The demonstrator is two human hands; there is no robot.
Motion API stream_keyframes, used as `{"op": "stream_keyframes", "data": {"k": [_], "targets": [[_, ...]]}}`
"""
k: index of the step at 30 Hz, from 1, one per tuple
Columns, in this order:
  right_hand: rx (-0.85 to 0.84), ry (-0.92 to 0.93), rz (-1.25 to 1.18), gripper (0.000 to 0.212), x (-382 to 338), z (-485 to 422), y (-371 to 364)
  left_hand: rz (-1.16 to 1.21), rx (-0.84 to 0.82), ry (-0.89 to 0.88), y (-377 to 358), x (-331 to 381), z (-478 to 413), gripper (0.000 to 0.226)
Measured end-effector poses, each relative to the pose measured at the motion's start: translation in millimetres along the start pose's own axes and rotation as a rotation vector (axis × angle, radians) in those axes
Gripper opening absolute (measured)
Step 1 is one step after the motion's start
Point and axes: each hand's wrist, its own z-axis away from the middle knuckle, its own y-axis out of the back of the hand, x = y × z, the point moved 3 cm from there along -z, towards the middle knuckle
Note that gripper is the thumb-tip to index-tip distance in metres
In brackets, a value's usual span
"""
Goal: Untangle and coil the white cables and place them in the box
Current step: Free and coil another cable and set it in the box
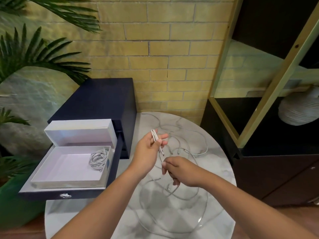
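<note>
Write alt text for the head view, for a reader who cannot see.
The left hand holds a folded white cable while the right hand pinches its hanging strand, above a round marble table. More cables lie tangled on it. To the left, an open white box in a dark drawer holds one coil.

2 forearms reach fwd; L hand (148, 149) raised w/ fingers gripping, R hand (179, 169) lower, fingertips pinching.

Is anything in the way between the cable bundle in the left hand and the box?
Nothing visible. The box stands open left of the left hand, lid raised behind; one coil lies at its right side. From the bundle a cable trails down to the right hand, which pinches it.
</note>
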Motion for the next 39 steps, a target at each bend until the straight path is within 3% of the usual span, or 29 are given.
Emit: {"op": "stream_keyframes", "data": {"k": [4,8,12,15,18,22,28,34,39], "targets": [[0.022,0.059,0.288,0.034,-16.0,1.3,16.8,-0.316,-0.066,-0.069,2.1,-4.7,-3.6,0.029],[0.010,0.101,0.316,0.026,-28.9,3.9,42.0,-0.558,-0.193,-0.100,8.4,-6.7,-7.0,0.017],[0.074,0.191,0.389,0.023,-37.5,-2.1,67.3,-0.392,-0.308,-0.004,5.5,-3.3,-0.8,0.028],[0.164,0.212,0.356,0.023,-31.2,-13.3,80.8,-0.372,-0.371,0.012,-1.9,-1.3,1.5,0.024],[0.247,0.255,0.338,0.021,-26.6,-21.1,88.5,-0.369,-0.357,-0.051,-6.9,2.2,1.9,0.028],[0.331,0.290,0.311,0.020,-17.9,-31.0,88.5,-0.174,-0.322,-0.018,-3.2,7.4,2.1,0.028],[0.316,0.208,0.081,0.027,-4.0,-42.2,74.5,0.097,-0.305,0.013,-0.9,16.4,1.3,0.031],[0.231,0.071,0.124,0.027,19.6,-37.9,39.6,0.343,-0.259,0.017,-2.8,28.0,-3.0,0.031],[0.138,0.099,0.303,0.027,10.6,-26.7,9.4,0.210,-0.159,-0.036,-3.3,19.4,-9.3,0.031]]}}
